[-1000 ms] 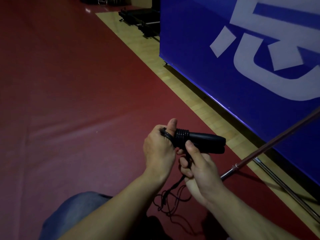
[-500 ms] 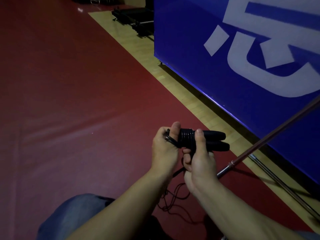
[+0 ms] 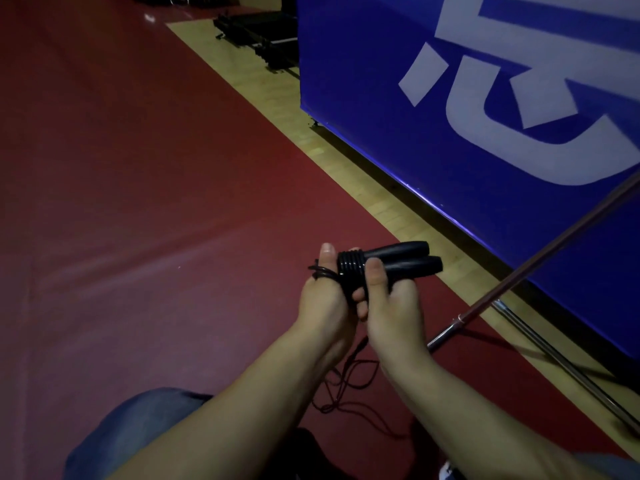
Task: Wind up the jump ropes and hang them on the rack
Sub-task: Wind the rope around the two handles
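Note:
Two black jump rope handles (image 3: 405, 259) lie side by side, pointing right, with several turns of black cord (image 3: 350, 268) wound around their left end. My right hand (image 3: 388, 306) grips the handles from below, thumb pressed on top near the coils. My left hand (image 3: 323, 299) holds the cord at the coils, a loop of it crossing my raised thumb. The loose rest of the rope (image 3: 349, 382) hangs down and lies tangled on the red floor between my forearms. A metal rack pole (image 3: 540, 261) slants up at the right.
A big blue banner board (image 3: 485, 116) with white characters stands on the right, along a strip of wooden floor (image 3: 363, 174). Metal rack legs (image 3: 561, 362) lie on the floor at the right. Dark equipment (image 3: 263, 32) sits at the top. My knee in jeans (image 3: 138, 431) shows bottom left.
My left hand has carried the cord around the handles, adding to the coil, and a loop now sits over its thumb. Less loose rope lies on the floor.

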A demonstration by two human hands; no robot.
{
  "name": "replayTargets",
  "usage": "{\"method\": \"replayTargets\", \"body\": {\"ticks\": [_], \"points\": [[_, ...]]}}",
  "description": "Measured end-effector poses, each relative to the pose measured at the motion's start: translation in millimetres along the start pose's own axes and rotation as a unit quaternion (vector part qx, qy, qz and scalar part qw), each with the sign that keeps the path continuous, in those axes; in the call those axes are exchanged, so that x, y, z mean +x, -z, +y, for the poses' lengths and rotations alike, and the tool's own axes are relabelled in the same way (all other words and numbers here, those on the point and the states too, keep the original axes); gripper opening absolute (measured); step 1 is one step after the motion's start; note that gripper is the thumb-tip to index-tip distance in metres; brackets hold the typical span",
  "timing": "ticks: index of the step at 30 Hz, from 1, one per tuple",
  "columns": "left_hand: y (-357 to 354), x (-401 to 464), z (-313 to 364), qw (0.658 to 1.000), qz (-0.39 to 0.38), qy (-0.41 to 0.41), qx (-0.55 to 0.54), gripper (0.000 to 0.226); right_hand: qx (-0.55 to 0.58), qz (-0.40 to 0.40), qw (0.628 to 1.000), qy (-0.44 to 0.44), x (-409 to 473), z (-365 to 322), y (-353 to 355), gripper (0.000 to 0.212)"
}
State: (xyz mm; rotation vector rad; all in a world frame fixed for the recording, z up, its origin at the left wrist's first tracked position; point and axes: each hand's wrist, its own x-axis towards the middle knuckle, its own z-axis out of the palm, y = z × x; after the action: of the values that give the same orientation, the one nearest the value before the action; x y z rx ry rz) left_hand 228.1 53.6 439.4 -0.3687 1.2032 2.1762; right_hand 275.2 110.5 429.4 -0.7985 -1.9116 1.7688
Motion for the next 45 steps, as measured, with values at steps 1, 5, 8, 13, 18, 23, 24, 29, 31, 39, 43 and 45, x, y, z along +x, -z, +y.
{"method": "replayTargets", "body": {"ticks": [1,5,8,13,18,23,24,29,31,39,43,45], "points": [[0.2,-0.1,3.5,1.0,0.009,-0.001,-0.009,0.05,-0.052,-0.025,0.998,0.025,1.6,0.5,3.5,0.052],[0.8,-3.8,18.4,0.999,0.017,0.003,-0.035,0.044,-0.188,-0.104,0.972,0.093,4.0,-8.9,17.9,0.041],[3.1,-5.9,24.0,0.999,0.024,-0.001,-0.027,0.043,-0.259,-0.182,0.937,0.148,0.5,-7.9,25.3,0.024],[3.4,-10.1,36.3,0.999,-0.001,0.018,-0.04,0.037,-0.253,-0.271,0.929,0.019,-1.8,5.3,30.6,0.014],[18.5,-27.1,34.8,0.975,-0.123,0.063,0.174,0.046,-0.249,-0.265,0.93,-0.044,28.9,20.0,36.9,0.005],[28.0,-30.5,40.1,0.947,-0.16,0.112,0.256,0.039,-0.417,-0.19,0.834,0.308,53.6,9.4,68.9,0.024],[27.9,-31.0,39.8,0.939,-0.172,0.129,0.269,0.039,-0.434,-0.171,0.81,0.355,55.5,12.6,72.6,0.03],[33.5,-26.9,36.6,0.903,-0.204,0.137,0.352,0.037,-0.46,-0.117,0.762,0.44,70.4,3.3,93.3,0.036],[36.0,-23.8,36.4,0.89,-0.182,0.107,0.403,0.041,-0.457,-0.082,0.759,0.456,72.3,-1.1,100.6,0.026],[32.5,25.1,27.7,0.968,0.135,-0.056,0.204,0.028,-0.448,-0.175,0.745,0.462,15.7,8.3,62.4,0.017],[21.0,20.6,28.8,0.986,0.123,-0.076,0.08,0.029,-0.409,-0.196,0.874,0.177,-11.2,28.1,36.0,0.011],[15.5,15.9,28.2,0.992,0.09,-0.085,0.022,0.031,-0.304,-0.165,0.938,-0.025,-2.4,33.2,29.6,0.012]]}}
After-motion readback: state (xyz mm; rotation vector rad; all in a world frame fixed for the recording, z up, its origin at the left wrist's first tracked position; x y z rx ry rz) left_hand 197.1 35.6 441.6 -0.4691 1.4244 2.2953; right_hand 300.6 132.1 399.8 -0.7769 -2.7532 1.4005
